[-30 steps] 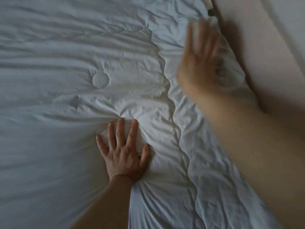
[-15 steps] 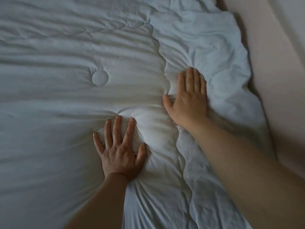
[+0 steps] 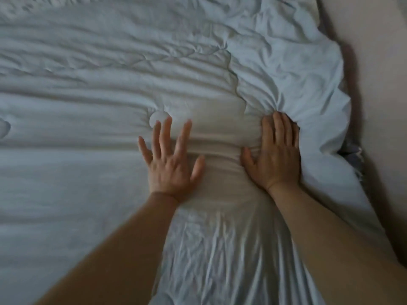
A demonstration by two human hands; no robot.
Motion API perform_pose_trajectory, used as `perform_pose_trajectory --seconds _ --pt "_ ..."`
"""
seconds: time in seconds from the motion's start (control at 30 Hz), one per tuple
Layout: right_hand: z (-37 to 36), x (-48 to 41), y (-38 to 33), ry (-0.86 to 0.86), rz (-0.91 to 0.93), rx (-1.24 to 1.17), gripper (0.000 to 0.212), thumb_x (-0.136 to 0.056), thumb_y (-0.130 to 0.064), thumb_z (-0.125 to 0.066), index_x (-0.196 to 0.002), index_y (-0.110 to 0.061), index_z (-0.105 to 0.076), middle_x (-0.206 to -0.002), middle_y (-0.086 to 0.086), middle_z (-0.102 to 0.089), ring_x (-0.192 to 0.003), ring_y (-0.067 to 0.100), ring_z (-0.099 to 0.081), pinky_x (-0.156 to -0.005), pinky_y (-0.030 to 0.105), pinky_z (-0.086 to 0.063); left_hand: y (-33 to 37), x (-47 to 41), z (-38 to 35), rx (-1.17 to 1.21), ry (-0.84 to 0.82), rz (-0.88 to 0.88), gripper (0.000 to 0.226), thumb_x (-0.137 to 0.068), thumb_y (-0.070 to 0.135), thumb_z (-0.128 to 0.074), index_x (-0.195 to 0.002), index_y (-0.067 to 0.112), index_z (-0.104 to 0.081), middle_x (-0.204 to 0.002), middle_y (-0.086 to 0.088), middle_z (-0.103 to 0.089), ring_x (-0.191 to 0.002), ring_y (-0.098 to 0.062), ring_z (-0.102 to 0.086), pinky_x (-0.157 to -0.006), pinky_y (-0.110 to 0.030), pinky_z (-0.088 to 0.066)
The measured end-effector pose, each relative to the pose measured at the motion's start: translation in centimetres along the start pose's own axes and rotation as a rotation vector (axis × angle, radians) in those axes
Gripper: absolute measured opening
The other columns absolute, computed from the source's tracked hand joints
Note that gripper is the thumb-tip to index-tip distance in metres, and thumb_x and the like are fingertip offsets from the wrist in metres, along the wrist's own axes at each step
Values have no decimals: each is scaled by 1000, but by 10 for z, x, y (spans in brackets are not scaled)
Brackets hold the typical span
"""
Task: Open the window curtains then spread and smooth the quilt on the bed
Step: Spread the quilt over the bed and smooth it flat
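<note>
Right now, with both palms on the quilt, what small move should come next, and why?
Probably slide the right hand outward toward the far right edge, with the left hand pinning the quilt. The right hand's fingertips press against a bunched ridge of folds, and the fabric beyond it is crumpled, while the stretch left of the left hand lies much flatter.

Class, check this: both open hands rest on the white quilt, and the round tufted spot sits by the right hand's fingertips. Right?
No. The head view shows the round tufted spot by the fingertips of the left hand, not the right hand. Both open hands do rest on the white quilt.
</note>
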State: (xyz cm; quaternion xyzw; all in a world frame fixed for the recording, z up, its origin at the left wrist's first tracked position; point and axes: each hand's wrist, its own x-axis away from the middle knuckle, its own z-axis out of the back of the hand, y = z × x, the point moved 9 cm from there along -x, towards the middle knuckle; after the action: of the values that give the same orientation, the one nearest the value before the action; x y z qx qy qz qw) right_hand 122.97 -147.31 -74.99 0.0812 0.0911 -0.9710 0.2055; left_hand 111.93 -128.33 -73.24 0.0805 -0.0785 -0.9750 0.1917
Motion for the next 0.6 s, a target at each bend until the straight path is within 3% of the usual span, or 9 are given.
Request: perform_pose_trajectory --seconds 0.1,0.17,0.6 --pt "-1 -4 3 -15 -7 -14 79 -76 -52 -46 -139 -5 -40 -149 19 -33 -141 34 -26 -117 50 -16 -2 -59 -27 -79 -193 82 72 -83 67 -19 -150 44 -5 -161 0 -3 -148 -28 3 -113 -64 1" --pt "-3 -6 4 -29 -10 -30 79 -75 -51 -47 -139 -6 -41 -149 18 -33 -141 33 -27 -117 50 -17 0 -64 -46 -111 -221 101 71 -84 69 -16 -149 45 2 -161 1 3 -148 -29 8 -111 -67 2" --pt "-5 -12 3 -82 -22 -19 79 -73 -50 -49 -139 -7 -44 -149 17 -35 -139 33 -30 -116 47 -19 -3 -74 -51 -59 -173 84 79 -76 67 -30 -150 41 -16 -160 -2 -12 -147 -31 -7 -112 -66 -1"
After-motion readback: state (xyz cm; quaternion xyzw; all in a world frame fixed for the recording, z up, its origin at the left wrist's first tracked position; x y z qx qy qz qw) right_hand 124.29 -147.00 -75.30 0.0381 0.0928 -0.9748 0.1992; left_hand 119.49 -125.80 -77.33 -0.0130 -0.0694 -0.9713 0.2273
